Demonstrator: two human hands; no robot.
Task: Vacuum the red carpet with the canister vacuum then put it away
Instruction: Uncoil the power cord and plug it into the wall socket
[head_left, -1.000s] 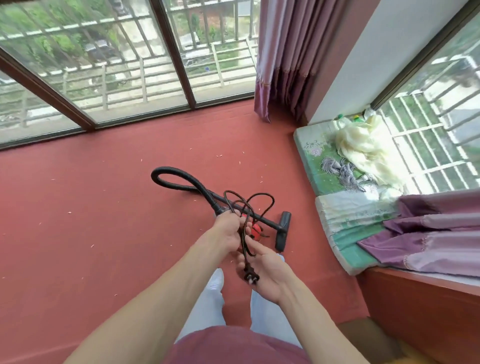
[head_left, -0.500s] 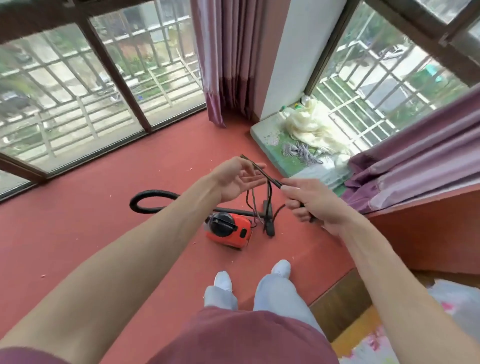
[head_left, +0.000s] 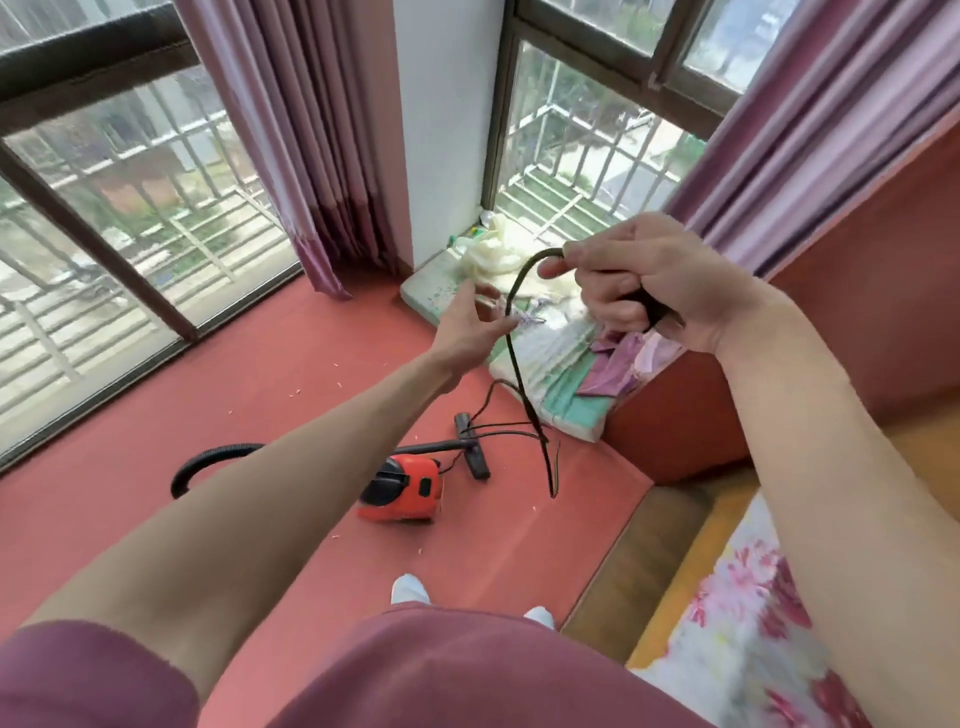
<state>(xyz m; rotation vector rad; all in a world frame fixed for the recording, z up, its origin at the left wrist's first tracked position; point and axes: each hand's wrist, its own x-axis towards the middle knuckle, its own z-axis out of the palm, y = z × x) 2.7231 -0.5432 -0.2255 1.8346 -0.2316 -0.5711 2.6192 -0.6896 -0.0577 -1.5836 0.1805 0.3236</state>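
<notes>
Thin black power cord (head_left: 519, 364) hangs steeply down to the red canister vacuum (head_left: 402, 486)
Right hand (head_left: 644, 291) grips its top; left hand (head_left: 470, 325), fingers spread, just beside it

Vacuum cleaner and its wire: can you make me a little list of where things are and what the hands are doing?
vacuum: red canister, sitting on the red carpet
hose: black, curving out to the left of the canister
cord: black, hanging from the right hand down towards the carpet
right hand: raised, pinching the cord
left hand: open, fingers spread, reaching to the cord
plugged in: cannot tell
</notes>
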